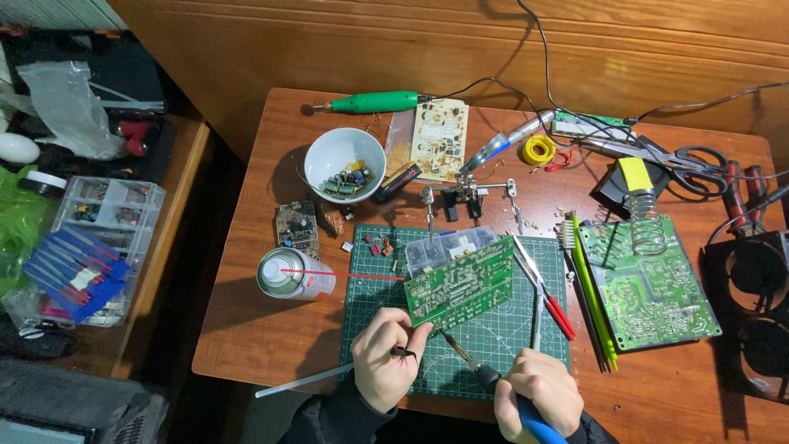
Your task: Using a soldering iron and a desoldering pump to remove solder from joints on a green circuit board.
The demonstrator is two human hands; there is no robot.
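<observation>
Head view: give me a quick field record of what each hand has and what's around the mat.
left hand: grips the lower left corner of the green circuit board, held tilted over the mat
right hand: holds a blue-handled soldering iron, tip pointing up-left toward the board's lower edge
surface: green cutting mat on a wooden table
left of mat: spray can lying on its side
behind mat: white bowl of small parts
right of mat: second green board
</observation>
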